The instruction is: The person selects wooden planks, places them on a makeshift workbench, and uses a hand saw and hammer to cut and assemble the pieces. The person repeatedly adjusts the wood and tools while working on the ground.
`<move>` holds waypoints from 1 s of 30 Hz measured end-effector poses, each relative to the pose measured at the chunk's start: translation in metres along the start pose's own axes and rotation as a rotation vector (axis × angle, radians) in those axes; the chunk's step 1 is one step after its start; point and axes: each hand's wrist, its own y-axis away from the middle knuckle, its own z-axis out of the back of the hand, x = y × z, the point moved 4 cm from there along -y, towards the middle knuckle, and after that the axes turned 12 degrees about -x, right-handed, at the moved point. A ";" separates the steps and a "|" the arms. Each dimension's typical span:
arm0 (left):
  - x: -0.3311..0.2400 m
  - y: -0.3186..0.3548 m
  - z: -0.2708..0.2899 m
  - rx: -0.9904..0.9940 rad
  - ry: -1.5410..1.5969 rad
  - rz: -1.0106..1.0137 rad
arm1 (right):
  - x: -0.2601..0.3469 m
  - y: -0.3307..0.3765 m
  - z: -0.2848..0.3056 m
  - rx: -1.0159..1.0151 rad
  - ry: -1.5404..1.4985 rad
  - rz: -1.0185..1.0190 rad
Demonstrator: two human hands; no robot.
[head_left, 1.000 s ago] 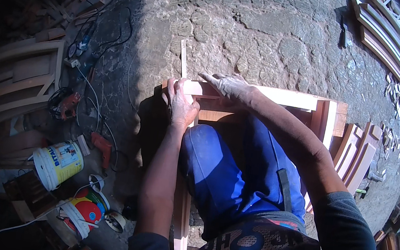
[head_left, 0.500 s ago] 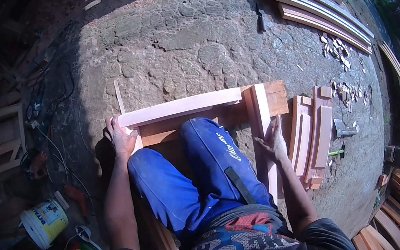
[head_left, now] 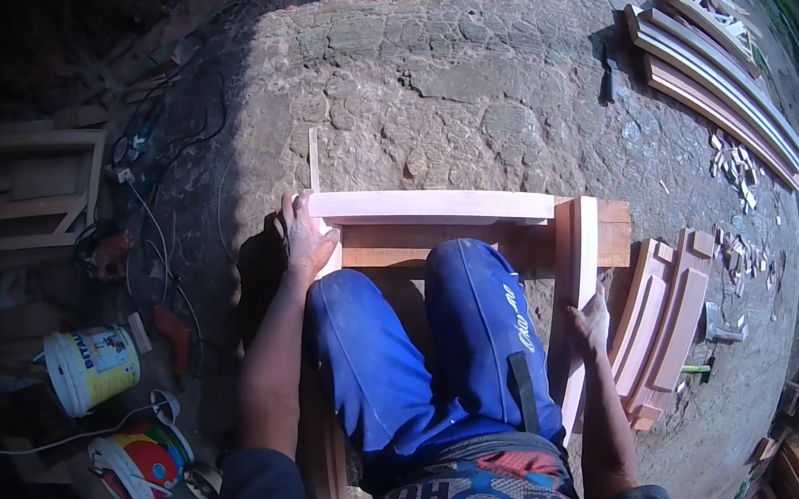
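A pale wooden frame lies around my knees, with a long far rail [head_left: 435, 206], a right-hand piece [head_left: 580, 273] and a short part of a left-hand piece [head_left: 332, 259] showing. My left hand [head_left: 305, 237] is closed round the far left corner, thumb on the inner side. My right hand [head_left: 592, 323] grips the outer edge of the right-hand piece below its far end; some fingers are hidden under the wood. A browner plank [head_left: 614, 232] passes beneath the frame and sticks out at the right. My blue-trousered legs hide part of the frame.
Shaped wood pieces [head_left: 660, 324] lie right of the frame, beside a hatchet-like metal head [head_left: 723, 325] and a green-handled tool [head_left: 697, 368]. Stacked boards [head_left: 713, 89] and offcuts [head_left: 735, 171] are farther off. Left are an orange power tool [head_left: 171, 336], cables and a bucket [head_left: 89, 368].
The view has turned, so the ground things sit farther right and the far rail looks more level. My right hand's fingers, spread before, now curl at the right-hand piece. My left hand keeps its corner.
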 end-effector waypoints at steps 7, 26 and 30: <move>0.018 0.010 0.004 0.036 0.241 0.144 | 0.002 -0.005 -0.004 0.061 0.029 0.025; 0.002 0.004 -0.007 -0.026 -0.077 -0.060 | 0.014 0.026 0.006 0.022 0.177 -0.095; 0.015 0.007 -0.002 -0.024 -0.041 -0.043 | 0.026 0.033 0.005 -0.016 0.260 -0.084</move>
